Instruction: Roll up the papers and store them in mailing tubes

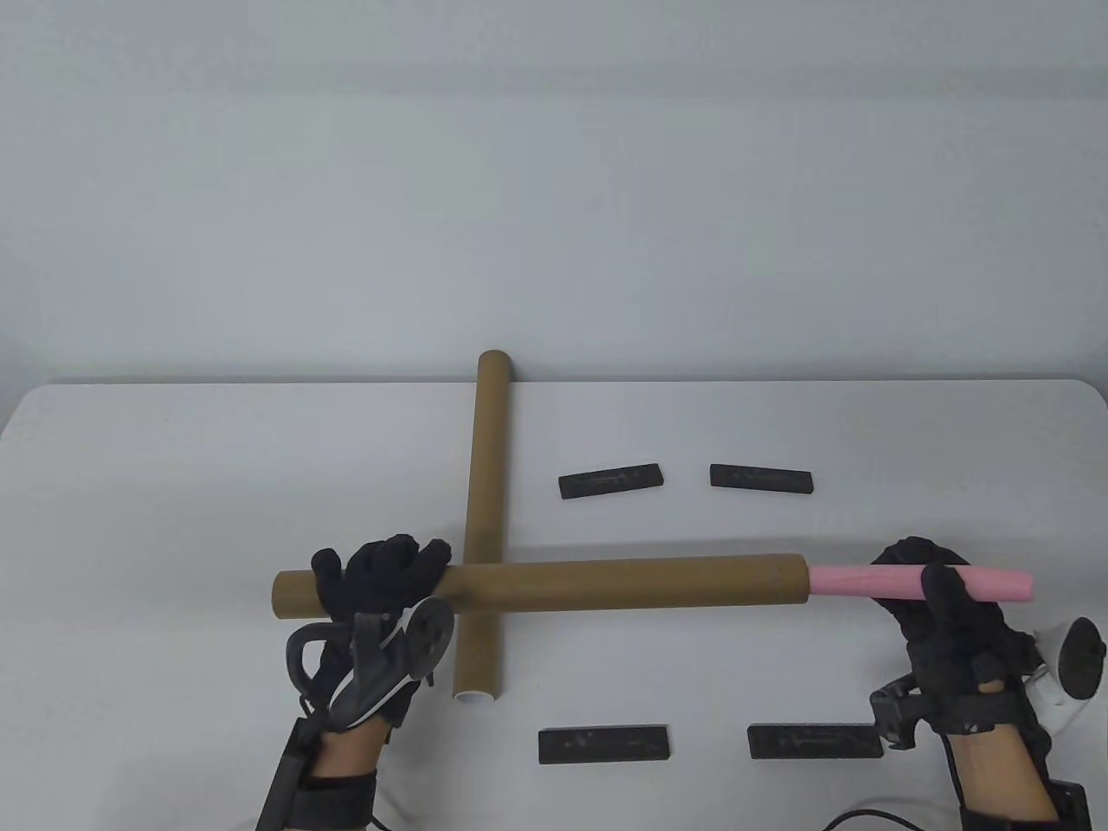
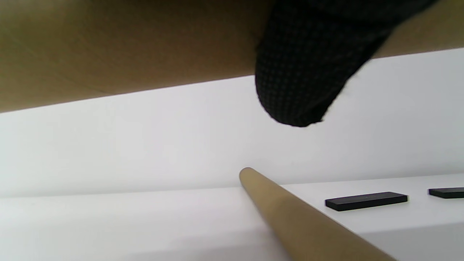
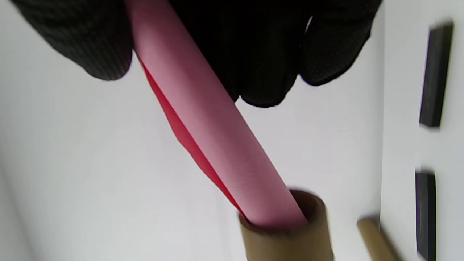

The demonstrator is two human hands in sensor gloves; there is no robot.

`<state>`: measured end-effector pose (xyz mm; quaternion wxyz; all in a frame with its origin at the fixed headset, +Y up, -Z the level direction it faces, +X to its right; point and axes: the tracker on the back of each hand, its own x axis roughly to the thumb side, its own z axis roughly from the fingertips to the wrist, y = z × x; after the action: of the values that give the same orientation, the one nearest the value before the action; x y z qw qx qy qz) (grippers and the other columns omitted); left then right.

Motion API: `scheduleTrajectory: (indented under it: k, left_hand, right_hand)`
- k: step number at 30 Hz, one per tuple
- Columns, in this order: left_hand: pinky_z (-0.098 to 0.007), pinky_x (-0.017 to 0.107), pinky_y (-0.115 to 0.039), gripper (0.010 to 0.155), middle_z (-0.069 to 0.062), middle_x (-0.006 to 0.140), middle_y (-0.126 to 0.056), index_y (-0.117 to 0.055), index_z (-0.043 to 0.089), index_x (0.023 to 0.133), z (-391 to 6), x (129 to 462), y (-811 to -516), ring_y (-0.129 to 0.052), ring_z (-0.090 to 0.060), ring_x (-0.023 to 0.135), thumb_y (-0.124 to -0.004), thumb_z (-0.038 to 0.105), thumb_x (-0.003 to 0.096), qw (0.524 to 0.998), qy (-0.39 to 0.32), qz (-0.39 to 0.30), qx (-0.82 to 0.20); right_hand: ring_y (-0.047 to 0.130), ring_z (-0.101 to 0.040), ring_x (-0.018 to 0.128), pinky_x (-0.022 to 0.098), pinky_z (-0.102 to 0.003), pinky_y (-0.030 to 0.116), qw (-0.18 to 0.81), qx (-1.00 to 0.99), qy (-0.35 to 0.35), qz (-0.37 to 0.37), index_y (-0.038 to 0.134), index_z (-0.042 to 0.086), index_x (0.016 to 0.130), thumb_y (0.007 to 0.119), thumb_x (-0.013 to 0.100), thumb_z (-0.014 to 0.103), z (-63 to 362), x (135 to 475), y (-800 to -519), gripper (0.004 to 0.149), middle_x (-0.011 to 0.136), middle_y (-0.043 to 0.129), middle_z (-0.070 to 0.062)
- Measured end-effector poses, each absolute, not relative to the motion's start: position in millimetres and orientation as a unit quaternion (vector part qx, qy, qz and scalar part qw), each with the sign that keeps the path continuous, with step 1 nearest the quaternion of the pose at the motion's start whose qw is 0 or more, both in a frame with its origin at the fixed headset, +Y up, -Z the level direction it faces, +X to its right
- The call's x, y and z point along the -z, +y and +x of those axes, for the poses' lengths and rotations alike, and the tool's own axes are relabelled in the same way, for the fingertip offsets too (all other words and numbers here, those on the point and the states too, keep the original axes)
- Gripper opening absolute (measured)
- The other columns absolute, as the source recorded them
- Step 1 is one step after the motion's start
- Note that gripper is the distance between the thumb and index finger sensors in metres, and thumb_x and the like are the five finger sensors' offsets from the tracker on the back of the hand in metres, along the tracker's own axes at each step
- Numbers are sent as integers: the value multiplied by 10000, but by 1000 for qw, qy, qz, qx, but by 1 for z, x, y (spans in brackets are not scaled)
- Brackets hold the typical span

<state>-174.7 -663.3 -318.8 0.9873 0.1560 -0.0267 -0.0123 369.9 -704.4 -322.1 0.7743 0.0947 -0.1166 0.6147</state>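
Observation:
My left hand (image 1: 381,576) grips a brown mailing tube (image 1: 623,584) near its left end and holds it level above the table. The tube fills the top of the left wrist view (image 2: 127,47), with one gloved finger (image 2: 304,72) over it. My right hand (image 1: 939,593) grips a rolled pink paper (image 1: 917,582) whose left end sits inside the tube's open right mouth (image 3: 290,232). The roll (image 3: 210,119) runs up between my gloved fingers (image 3: 268,54). A second brown tube (image 1: 485,519) lies on the table, crossing under the held one; it also shows in the left wrist view (image 2: 301,221).
Two black flat bars (image 1: 610,480) (image 1: 762,478) lie behind the held tube, two more (image 1: 604,744) (image 1: 814,742) near the front edge. The white table (image 1: 173,485) ends at a grey wall behind. The second tube's near end has a white cap (image 1: 474,695).

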Motion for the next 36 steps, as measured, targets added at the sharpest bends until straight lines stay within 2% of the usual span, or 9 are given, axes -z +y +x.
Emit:
scheduleTrajectory:
  k: [4,7,8,10,17,22,26,30,36]
  left_hand:
    - [-692,736,-574,753,90,1021,-693,-577,538,927,-166,316,-665,-840,-166,967,-1004,421,319,988,-46,149,-9]
    - [-690,735,-579,755,91,1020,-694,-575,537,928,-161,315,-666,-843,-165,966,-1004,424,317,988,-57,145,-17]
    - [-691,736,-580,753,90,1020,-693,-577,535,927,-161,315,-667,-843,-166,966,-1004,422,316,988,-54,145,-20]
    - [-690,737,-575,754,88,1020,-693,-577,535,928,-163,314,-667,-841,-166,967,-1005,420,318,988,-53,142,-28]
    - [-690,735,-576,755,84,1019,-698,-581,530,931,-158,315,-670,-845,-172,963,-1007,419,317,989,-56,138,-21]
    - [-688,731,-582,752,79,1017,-701,-587,521,929,-141,312,-672,-847,-176,960,-1008,411,316,987,-82,137,-8]
    - [-680,749,-566,753,83,1024,-685,-580,521,932,-153,315,-673,-832,-169,970,-1006,408,321,989,-60,132,-4]
    - [-687,744,-551,754,73,1023,-693,-593,513,936,-162,317,-673,-831,-184,969,-1011,401,319,990,-36,135,5]
    - [-684,749,-547,754,76,1024,-690,-593,513,935,-166,318,-672,-828,-182,970,-1013,399,319,990,-30,136,11]
  right_hand:
    - [803,-429,915,660,-633,696,801,-581,-26,141,743,212,1009,744,559,625,341,328,-718,611,1015,771,-117]
    - [515,-649,969,615,-761,545,751,-625,65,203,383,104,1176,713,549,646,319,330,-715,892,1145,426,-309]
    - [496,-671,958,597,-773,542,730,-648,61,211,303,-12,1148,662,535,702,318,330,-713,1007,1135,391,-334]
    - [517,-638,984,620,-751,575,743,-649,4,164,300,-26,1138,737,503,714,328,326,-708,1069,1142,406,-297]
    - [495,-611,1023,664,-725,562,674,-704,-146,167,295,36,1157,698,542,698,357,312,-680,989,1168,377,-264]
    - [449,-645,1021,653,-752,538,586,-769,-58,250,222,23,1151,660,539,679,309,309,-679,999,1170,301,-297]
    - [521,-634,1006,633,-765,558,578,-778,-125,212,285,15,1152,706,531,660,332,308,-667,989,1161,389,-298]
    - [689,-648,899,557,-769,629,446,-859,-242,68,567,1,1102,791,522,562,379,300,-649,838,1073,617,-324]
    - [683,-635,931,563,-751,675,213,-972,19,-99,562,32,1113,817,528,513,424,331,-680,799,1094,600,-300]
